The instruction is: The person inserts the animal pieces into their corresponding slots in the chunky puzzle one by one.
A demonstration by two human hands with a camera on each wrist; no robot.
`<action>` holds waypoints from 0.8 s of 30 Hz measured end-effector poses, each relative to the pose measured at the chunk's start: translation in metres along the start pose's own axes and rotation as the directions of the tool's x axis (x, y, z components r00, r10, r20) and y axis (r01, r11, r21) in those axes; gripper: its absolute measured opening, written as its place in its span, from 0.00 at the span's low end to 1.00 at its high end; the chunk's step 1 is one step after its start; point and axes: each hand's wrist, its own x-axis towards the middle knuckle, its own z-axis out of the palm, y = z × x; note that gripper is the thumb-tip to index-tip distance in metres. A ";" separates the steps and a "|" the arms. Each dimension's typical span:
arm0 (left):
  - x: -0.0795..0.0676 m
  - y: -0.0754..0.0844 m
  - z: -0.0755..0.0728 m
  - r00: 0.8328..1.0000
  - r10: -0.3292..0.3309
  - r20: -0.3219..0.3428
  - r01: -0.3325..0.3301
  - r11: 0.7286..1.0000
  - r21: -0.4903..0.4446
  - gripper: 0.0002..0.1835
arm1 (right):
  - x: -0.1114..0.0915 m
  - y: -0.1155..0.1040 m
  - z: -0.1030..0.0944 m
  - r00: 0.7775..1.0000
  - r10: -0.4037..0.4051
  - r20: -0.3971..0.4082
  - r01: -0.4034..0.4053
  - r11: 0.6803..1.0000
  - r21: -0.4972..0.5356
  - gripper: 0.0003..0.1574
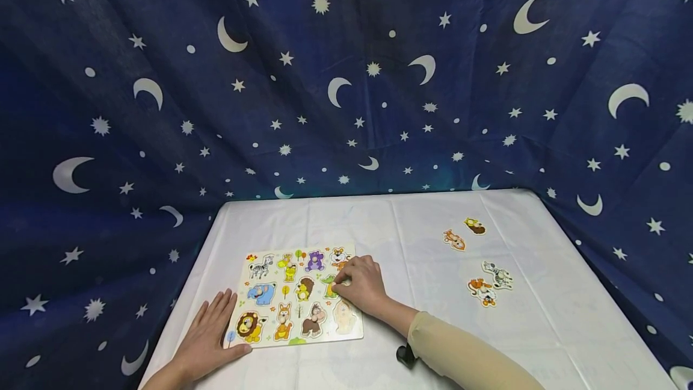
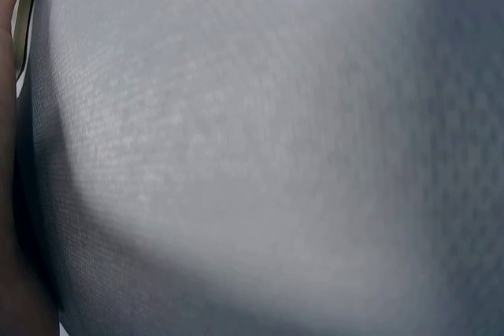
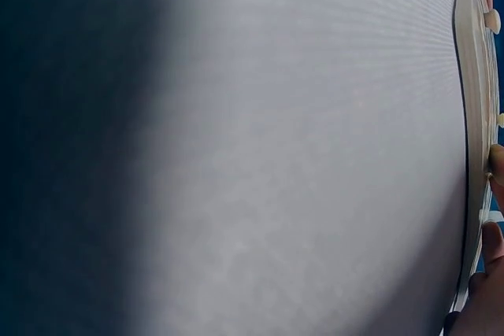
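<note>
A wooden animal puzzle board point(image 1: 271, 316) lies at the left of the table in the head view. My right hand point(image 1: 364, 281) reaches over its right side, thumb and fingertips pinching the green crocodile piece point(image 1: 328, 286), which sits at its slot; whether it is fully seated I cannot tell. Fingertips point(image 3: 494, 243) show at the right edge of the right wrist view beside the board's edge point(image 3: 471, 76). My left hand point(image 1: 208, 339) rests flat at the board's lower left corner, fingers extended, thumb along the front edge. The left wrist view is mostly blurred white cloth.
At the table's right lie several loose pieces: a hedgehog piece point(image 1: 474, 225), an orange animal piece point(image 1: 453, 240), a zebra piece point(image 1: 497, 275) and a tiger piece point(image 1: 486, 298). The board's lower right slot point(image 1: 344, 318) shows a pale animal picture. A starry blue curtain point(image 1: 357, 125) surrounds the white-covered table point(image 1: 422, 318).
</note>
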 end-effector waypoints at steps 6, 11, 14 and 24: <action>-0.001 -0.002 0.002 1.000 0.017 -0.017 -0.016 1.000 0.018 0.65 | -0.001 0.000 0.000 1.000 0.000 -0.002 0.000 1.000 0.002 0.08; -0.001 -0.004 0.004 0.999 0.028 -0.032 -0.027 0.999 0.027 0.65 | 0.000 -0.001 0.000 1.000 0.003 -0.001 -0.003 1.000 0.009 0.09; -0.001 -0.004 0.004 0.999 0.029 -0.036 -0.028 0.999 0.025 0.65 | -0.001 -0.001 0.000 1.000 -0.002 -0.004 0.002 1.000 0.008 0.08; 0.000 -0.001 0.001 1.000 0.016 -0.024 -0.016 1.000 0.017 0.64 | 0.000 0.004 -0.008 0.999 -0.008 0.046 0.005 0.998 0.063 0.10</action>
